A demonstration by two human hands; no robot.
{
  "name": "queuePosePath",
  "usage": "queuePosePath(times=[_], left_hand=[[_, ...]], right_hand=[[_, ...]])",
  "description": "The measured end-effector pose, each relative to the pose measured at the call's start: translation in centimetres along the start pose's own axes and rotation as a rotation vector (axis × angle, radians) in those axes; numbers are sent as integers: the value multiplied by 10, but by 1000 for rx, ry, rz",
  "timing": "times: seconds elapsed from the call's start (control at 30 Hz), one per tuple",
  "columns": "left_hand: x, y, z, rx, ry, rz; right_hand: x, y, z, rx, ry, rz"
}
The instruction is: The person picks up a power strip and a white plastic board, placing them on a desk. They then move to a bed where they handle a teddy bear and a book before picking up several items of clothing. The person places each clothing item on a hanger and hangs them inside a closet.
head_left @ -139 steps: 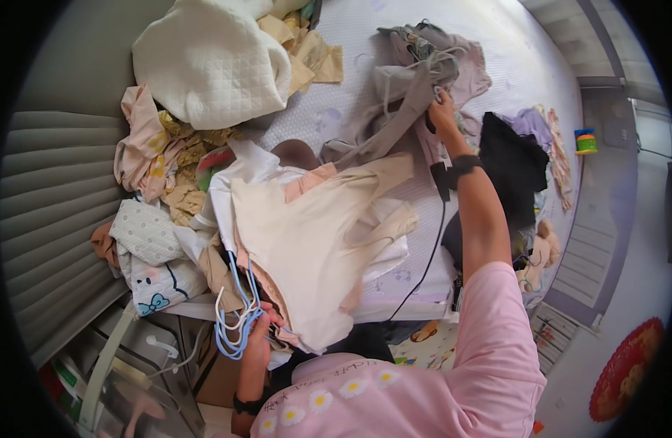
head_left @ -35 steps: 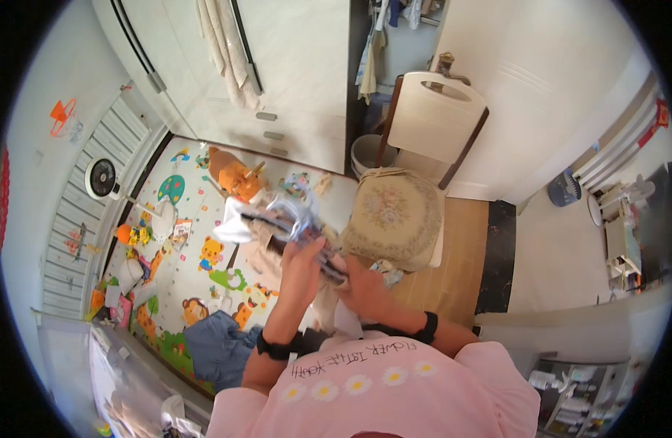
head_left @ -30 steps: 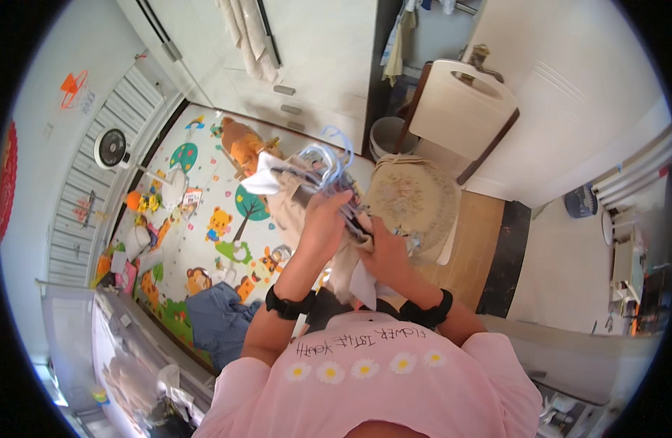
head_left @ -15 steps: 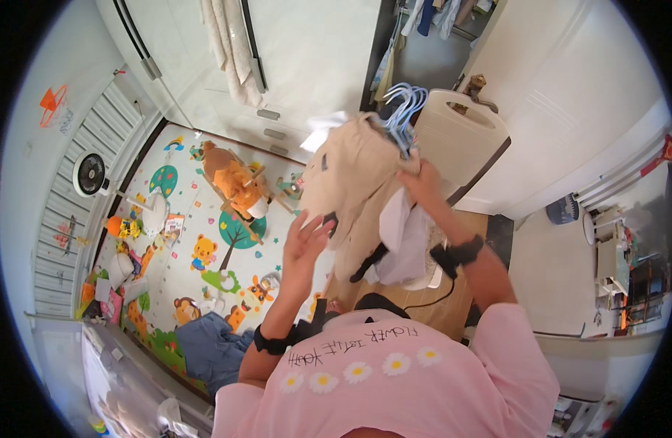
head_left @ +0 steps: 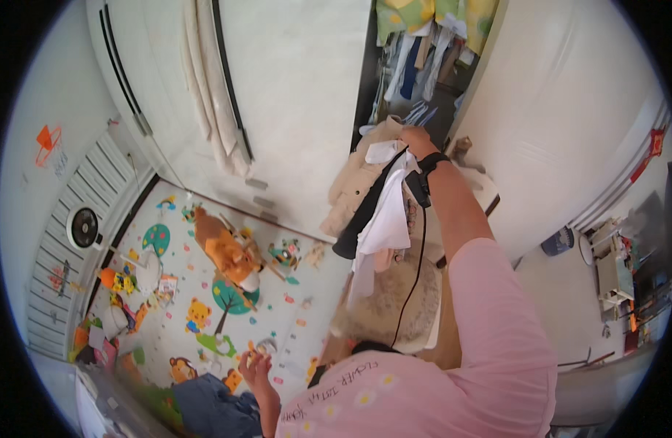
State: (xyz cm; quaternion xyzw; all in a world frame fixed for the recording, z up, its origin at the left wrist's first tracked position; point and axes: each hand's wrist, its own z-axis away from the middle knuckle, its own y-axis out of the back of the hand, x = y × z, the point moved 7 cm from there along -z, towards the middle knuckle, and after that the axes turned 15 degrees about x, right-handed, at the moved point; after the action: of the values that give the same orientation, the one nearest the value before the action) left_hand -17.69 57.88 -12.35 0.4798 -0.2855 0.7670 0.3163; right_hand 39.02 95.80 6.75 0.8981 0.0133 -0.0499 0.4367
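Observation:
My right hand (head_left: 416,141) is raised toward the open wardrobe (head_left: 416,66) and grips a bundle of hangers with clothes (head_left: 376,201) dangling from them: a beige jacket, a white shirt and a dark garment. The clothes hang down in front of the wardrobe gap, where other garments (head_left: 423,51) hang. A black cable runs from my right wrist down to my chest. My left hand (head_left: 254,363) is low beside my body, fingers apart and holding nothing, above the colourful play mat (head_left: 205,314).
A white wardrobe door (head_left: 292,102) with long handles and a hanging beige cloth (head_left: 212,95) stands left. An orange toy horse (head_left: 230,252) and small toys lie on the mat. A round cushioned stool (head_left: 394,314) is below the clothes. A fan (head_left: 84,228) stands far left.
My right hand has lifted the hangers with clothes higher, up to the wardrobe opening. My left hand has let go of the clothes and dropped to my side.

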Motion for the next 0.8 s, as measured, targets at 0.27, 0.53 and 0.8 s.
queuePosePath(times=[0.27, 0.53, 0.8], left_hand=[[-39, -8, 19, 374, 216, -33], [-60, -33, 6, 43, 245, -195], [-88, -20, 6, 63, 320, -174]], right_hand=[[74, -21, -64, 42, 98, 286], [134, -12, -123, 281, -172, 288], [180, -82, -106, 261, -5, 472]])
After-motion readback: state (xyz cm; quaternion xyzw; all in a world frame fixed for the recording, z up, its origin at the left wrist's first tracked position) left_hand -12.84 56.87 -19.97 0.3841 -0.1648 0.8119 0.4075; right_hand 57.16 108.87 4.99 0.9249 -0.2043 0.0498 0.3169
